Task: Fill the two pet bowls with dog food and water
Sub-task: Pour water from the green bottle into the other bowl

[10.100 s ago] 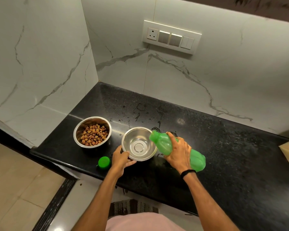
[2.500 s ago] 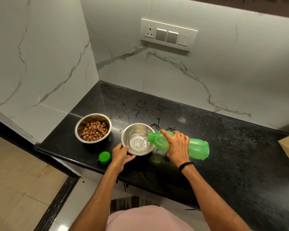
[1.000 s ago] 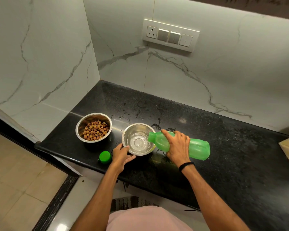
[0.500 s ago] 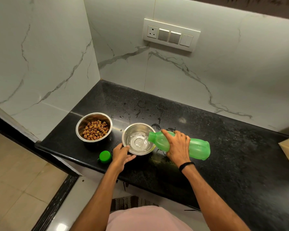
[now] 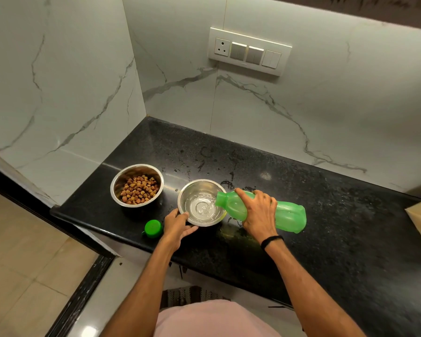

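Feeding is done: one steel bowl, left of centre, holds dog food. Watering is in progress: the second bowl, at centre, holds shallow water, judged well short of full.

The right hand has its grip closed round the green bottle, which lies nearly level with its mouth over the rim. The left hand grips that bowl's near edge.

Count: two bowls, one bottle, and one green cap loose on the counter, below the bowls. Recapping is judged outstanding.

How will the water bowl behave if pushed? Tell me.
The steel water bowl probably slides easily: the counter beside it shows wet marks. The water in it would likely slosh. Wide and low, it seems unlikely to tip.
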